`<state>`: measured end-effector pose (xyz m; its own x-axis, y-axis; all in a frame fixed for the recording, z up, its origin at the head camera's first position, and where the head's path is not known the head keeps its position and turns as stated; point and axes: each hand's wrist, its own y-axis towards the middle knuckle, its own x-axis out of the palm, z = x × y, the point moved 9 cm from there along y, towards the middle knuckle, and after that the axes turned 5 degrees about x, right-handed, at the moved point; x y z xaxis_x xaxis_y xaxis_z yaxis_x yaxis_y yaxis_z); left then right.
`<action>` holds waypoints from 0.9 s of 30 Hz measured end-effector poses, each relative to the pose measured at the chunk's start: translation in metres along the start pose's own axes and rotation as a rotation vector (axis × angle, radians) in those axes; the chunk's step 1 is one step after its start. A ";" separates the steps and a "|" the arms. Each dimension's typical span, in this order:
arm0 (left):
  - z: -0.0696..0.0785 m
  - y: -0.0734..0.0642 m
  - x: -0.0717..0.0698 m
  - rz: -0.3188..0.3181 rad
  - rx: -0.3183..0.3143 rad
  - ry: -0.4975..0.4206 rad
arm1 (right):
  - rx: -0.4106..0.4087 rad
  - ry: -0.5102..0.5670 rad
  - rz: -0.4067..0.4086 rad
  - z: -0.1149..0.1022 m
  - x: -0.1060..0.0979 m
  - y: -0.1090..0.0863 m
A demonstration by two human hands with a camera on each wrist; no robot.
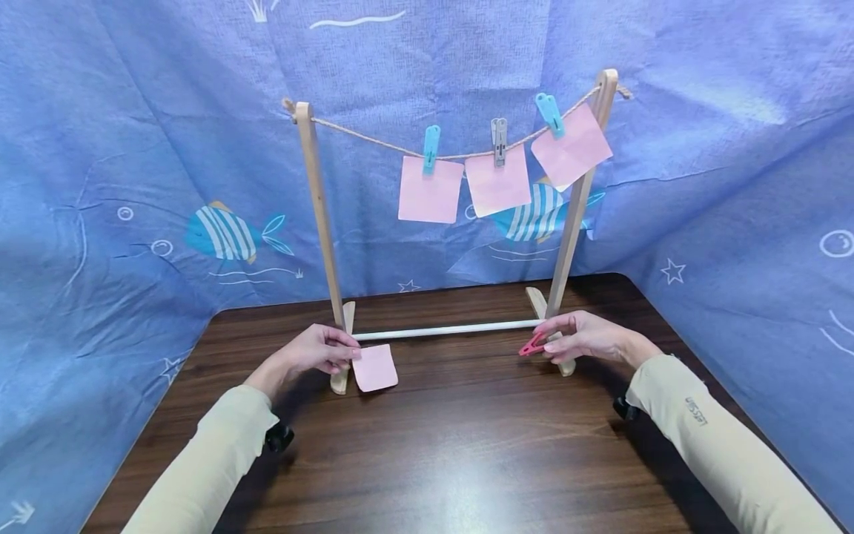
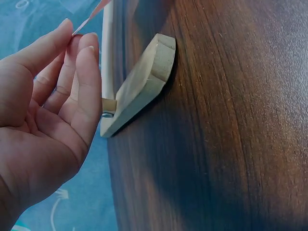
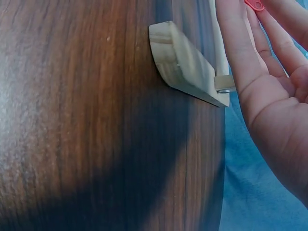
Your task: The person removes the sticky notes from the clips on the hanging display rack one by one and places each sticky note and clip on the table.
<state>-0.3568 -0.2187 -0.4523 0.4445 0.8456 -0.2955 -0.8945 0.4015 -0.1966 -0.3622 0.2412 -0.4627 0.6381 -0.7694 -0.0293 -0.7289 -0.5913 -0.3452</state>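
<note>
Between thumb and fingers my left hand (image 1: 323, 350) pinches a pink paper square (image 1: 376, 368) by its upper left edge, close to the stand's left foot. In the left wrist view only a sliver of that paper (image 2: 91, 17) shows above the fingertips. My right hand (image 1: 579, 337) holds a red clothespin (image 1: 532, 344) near the stand's right foot; the right wrist view catches just its end (image 3: 255, 5). Behind and above the hands, a rope (image 1: 363, 136) carries several pink squares, hung by a blue clothespin (image 1: 431, 148), a grey clothespin (image 1: 499, 142) and another blue clothespin (image 1: 550, 114).
A wooden left post (image 1: 321, 215) and right post (image 1: 575, 215) bear the rope. A white rod (image 1: 447, 329) joins them low down, just above the dark wooden table (image 1: 460, 437). Blue fish-patterned cloth (image 1: 133, 148) hangs behind and at both sides.
</note>
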 end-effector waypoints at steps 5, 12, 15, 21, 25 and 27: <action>-0.005 0.002 0.001 -0.019 -0.001 -0.025 | 0.014 0.012 0.001 0.006 -0.001 0.003; -0.006 0.003 0.002 -0.025 -0.009 -0.029 | 0.013 -0.008 0.021 0.009 -0.004 0.004; -0.006 0.003 0.002 -0.019 -0.013 -0.030 | 0.021 -0.008 0.028 0.011 -0.006 0.005; -0.010 0.003 0.001 0.006 -0.033 -0.040 | 0.025 -0.019 0.033 0.012 -0.005 0.007; -0.012 0.004 -0.001 0.020 -0.033 -0.047 | 0.033 -0.041 0.041 0.014 -0.006 0.009; -0.014 0.005 -0.002 0.025 -0.041 -0.050 | 0.043 -0.044 0.046 0.015 -0.006 0.010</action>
<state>-0.3613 -0.2237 -0.4654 0.4181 0.8723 -0.2535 -0.9022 0.3662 -0.2278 -0.3696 0.2435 -0.4798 0.6154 -0.7834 -0.0867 -0.7467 -0.5443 -0.3824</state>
